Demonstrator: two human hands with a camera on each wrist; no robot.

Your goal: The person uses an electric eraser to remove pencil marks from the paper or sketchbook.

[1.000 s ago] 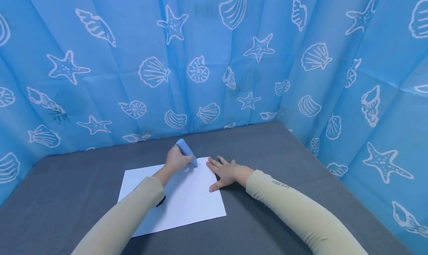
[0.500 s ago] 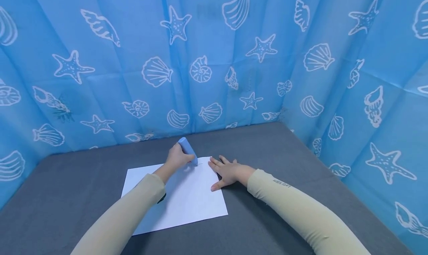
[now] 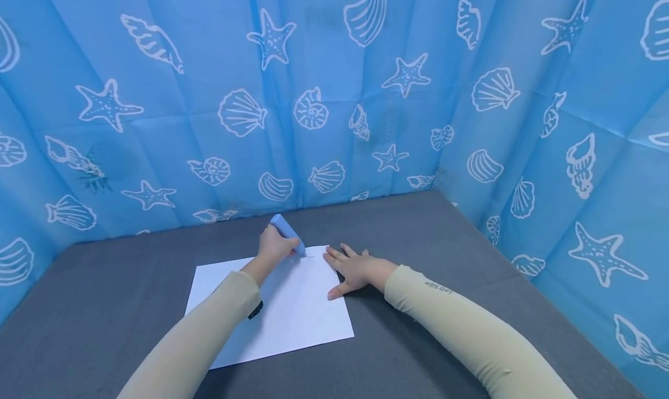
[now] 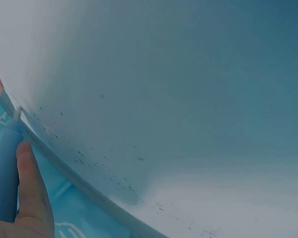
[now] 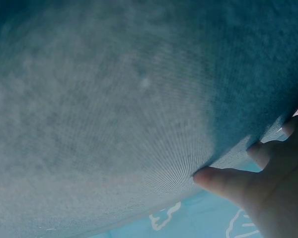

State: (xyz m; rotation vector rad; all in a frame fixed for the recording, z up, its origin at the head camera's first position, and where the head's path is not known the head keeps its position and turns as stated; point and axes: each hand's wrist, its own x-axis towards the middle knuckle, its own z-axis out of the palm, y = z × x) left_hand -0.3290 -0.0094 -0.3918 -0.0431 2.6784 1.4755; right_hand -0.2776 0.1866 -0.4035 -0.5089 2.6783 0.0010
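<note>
In the head view my left hand [image 3: 274,245] grips a thick, blue, pen-shaped tool [image 3: 284,232], thumb along its side. The tool leans, its lower end at the white sheet of paper [image 3: 292,306] near the far edge, beside a short faint mark [image 3: 310,256]. A narrow pale tip shows on the tool [image 4: 6,168] in the left wrist view. Dark specks [image 4: 116,183] are scattered over the paper there. My right hand [image 3: 355,271] lies with fingers spread across the sheet's right edge; in the right wrist view its thumb [image 5: 223,182] touches the cloth.
A dark grey cloth-covered table [image 3: 418,236] carries the paper. Blue curtains [image 3: 324,68] printed with white shells and starfish stand along its back and right sides. A small black object [image 3: 255,310] sits under my left wrist.
My left hand and the blue tool have shifted slightly left and away, leaving the faint mark to the right of the tip. My right hand has stayed in place on the paper's edge.
</note>
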